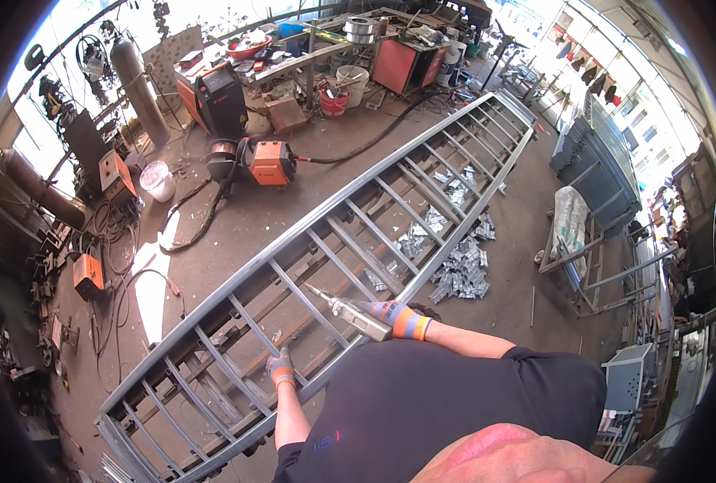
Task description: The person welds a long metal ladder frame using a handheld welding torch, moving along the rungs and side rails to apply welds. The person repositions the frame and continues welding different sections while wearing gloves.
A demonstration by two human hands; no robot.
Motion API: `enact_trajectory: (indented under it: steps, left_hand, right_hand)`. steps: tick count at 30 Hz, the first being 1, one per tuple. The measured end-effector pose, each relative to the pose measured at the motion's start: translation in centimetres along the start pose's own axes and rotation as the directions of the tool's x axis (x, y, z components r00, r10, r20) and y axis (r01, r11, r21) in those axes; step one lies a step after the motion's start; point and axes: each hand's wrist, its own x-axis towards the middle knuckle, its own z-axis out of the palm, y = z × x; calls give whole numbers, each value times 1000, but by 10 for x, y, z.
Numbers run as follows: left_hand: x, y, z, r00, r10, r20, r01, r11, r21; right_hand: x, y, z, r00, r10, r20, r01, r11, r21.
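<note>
A long grey metal frame (255,264), built like a ladder with several crossbars, runs diagonally from near left to far right before me. My right hand (398,317), in a grey and orange glove, is closed round a pale grey power drill (364,321). The drill's slim pointed tip aims up and left, above the crossbars. My left hand (281,370), gloved alike, is at a crossbar (251,324) near the frame's close rail, its fingers curled on the bar. Part of those fingers is hidden from view.
Silvery metal pieces (461,270) are heaped under and beside the frame. Beyond it stand an orange wire feeder (273,163), a black and orange welding machine (215,101), a white bucket (157,181) and trailing cables. Stacked metal panels (595,153) stand at right.
</note>
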Motion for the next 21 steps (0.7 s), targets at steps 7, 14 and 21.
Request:
enact_trajectory:
  steps: [7,14,21]
  left_hand:
    - [-9,7,-5,998,-38,-58,30,990,-141]
    - [-10,9,-8,999,-27,-37,22,991,-128]
    - [-2,3,0,998,-18,-59,14,998,-66]
  right_hand:
    - [-2,-3,-1,999,-6,-41,8,999,48]
    - [-1,4,4,1000,1,-21,2,994,106]
    - [-3,8,5,999,25,44,-28,998,59]
